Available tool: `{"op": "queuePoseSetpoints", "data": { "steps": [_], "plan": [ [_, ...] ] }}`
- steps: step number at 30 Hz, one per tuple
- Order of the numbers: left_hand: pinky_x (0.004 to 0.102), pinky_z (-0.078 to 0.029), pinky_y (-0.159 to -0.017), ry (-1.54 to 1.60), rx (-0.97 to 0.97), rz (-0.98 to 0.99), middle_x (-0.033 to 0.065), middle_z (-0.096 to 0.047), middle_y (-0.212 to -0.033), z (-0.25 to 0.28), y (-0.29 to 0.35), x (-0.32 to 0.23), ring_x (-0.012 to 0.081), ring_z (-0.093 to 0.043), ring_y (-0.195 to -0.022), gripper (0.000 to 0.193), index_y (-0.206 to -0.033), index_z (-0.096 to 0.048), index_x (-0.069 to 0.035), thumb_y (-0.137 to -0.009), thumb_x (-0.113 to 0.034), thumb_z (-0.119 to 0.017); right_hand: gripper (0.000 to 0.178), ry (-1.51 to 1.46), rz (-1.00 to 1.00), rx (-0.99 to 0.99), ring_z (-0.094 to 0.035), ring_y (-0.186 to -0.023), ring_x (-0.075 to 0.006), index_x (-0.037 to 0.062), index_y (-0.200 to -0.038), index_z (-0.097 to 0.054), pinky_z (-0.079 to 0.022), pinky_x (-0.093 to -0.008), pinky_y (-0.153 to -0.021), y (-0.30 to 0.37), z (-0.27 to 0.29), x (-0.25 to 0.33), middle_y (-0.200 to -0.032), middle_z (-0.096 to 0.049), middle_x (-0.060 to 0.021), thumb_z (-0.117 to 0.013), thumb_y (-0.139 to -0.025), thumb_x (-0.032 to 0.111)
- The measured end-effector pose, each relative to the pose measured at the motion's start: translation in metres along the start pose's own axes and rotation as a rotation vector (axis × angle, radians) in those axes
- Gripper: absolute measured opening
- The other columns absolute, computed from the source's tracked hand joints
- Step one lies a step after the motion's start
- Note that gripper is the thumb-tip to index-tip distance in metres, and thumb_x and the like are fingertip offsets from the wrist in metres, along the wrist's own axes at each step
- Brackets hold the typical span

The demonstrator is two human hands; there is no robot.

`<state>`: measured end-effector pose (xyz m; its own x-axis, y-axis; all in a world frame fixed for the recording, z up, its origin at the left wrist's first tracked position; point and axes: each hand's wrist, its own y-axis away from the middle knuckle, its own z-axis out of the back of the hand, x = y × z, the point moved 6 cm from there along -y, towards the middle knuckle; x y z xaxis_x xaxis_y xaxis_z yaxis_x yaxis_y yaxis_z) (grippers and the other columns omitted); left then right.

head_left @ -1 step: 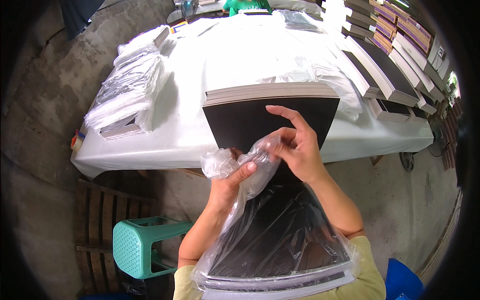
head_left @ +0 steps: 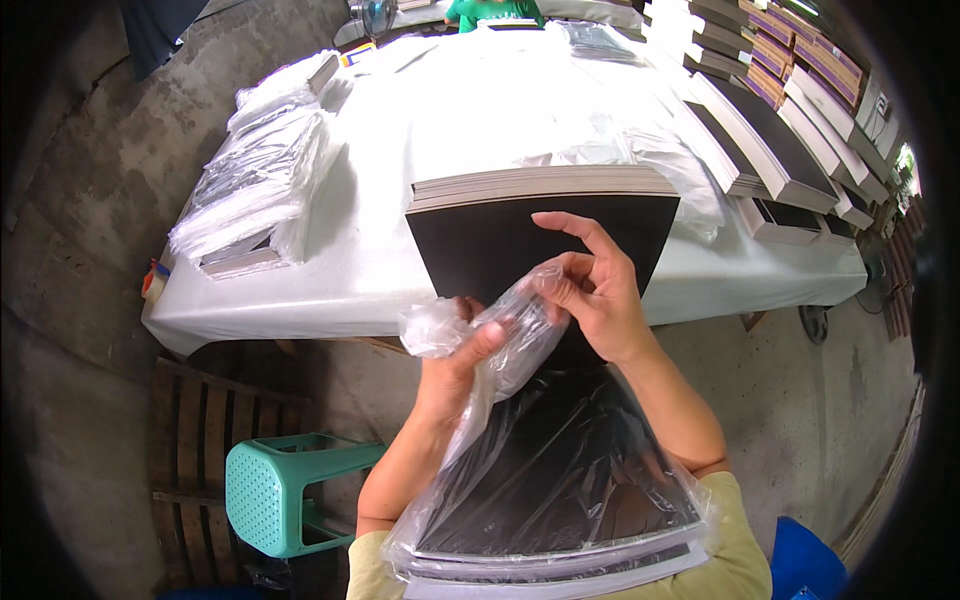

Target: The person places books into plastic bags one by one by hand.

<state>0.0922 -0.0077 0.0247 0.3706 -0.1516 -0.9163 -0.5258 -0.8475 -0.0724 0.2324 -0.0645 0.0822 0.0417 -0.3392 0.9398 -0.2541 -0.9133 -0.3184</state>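
Note:
A clear plastic bag (head_left: 560, 470) is drawn over a stack of black boards (head_left: 555, 510) with pale edges, which leans against my front. My left hand (head_left: 462, 355) is closed around the bunched upper part of the bag. Just to its right, my right hand (head_left: 598, 295) pinches the film between thumb and index finger, its other fingers raised. Behind my hands, another stack of black boards (head_left: 480, 235), uncovered in its visible part, stands tilted at the near edge of the table. Its lower part is hidden behind my hands and the film.
A white-covered table (head_left: 450, 110) stretches ahead. Bagged stacks (head_left: 260, 165) lie on its left side, dark boards with pale edges (head_left: 770, 135) on its right. A green stool (head_left: 290, 490) stands at lower left beside a wooden pallet (head_left: 200, 420). A person in green (head_left: 495, 12) is at the far end.
The film between my hands has shifted slightly, and my right thumb and index finger have moved a little. The boards stay in place.

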Motion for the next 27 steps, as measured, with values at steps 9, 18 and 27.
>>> {"op": "queuePoseSetpoints", "data": {
  "steps": [9, 18, 27],
  "plan": [
    [0.0293, -0.040, -0.050, -0.925, -0.815, -0.563, 0.0016, -0.054, -0.066, 0.232, 0.025, -0.067, 0.0164, -0.047, -0.051, 0.018, -0.081, -0.047, -0.005, -0.082, -0.017, -0.059, 0.029, 0.209, 0.031, -0.280, -0.048, -0.047, -0.0036, 0.0006, -0.106, -0.054, -0.039, -0.0165, -0.041, 0.021, 0.075, 0.014, -0.082, -0.064, -0.0109, -0.056, -0.077, -0.003],
    [0.0335, -0.041, -0.086, -0.494, 0.377, -0.347, 0.0129, -0.050, -0.117, -0.005, -0.007, -0.039, 0.0189, -0.049, -0.106, 0.069, -0.120, -0.044, -0.003, -0.061, -0.012, -0.077, 0.005, 0.433, 0.066, -0.143, -0.056, -0.062, -0.0075, -0.0013, -0.074, -0.061, -0.043, -0.0174, -0.056, 0.019, 0.032, 0.008, -0.067, -0.061, -0.0045, -0.064, -0.074, 0.003],
    [0.0248, -0.043, -0.063, -0.325, 0.483, 0.050, 0.0059, -0.060, -0.077, -0.039, -0.011, -0.006, 0.0123, -0.054, -0.069, 0.015, -0.082, -0.063, -0.001, -0.075, -0.013, -0.064, 0.022, -0.501, -0.221, 0.208, -0.057, -0.078, -0.0150, 0.0020, -0.079, -0.055, -0.044, -0.0254, -0.071, 0.027, 0.031, -0.009, -0.078, -0.059, -0.0076, -0.047, -0.088, 0.020]
  ]
}}
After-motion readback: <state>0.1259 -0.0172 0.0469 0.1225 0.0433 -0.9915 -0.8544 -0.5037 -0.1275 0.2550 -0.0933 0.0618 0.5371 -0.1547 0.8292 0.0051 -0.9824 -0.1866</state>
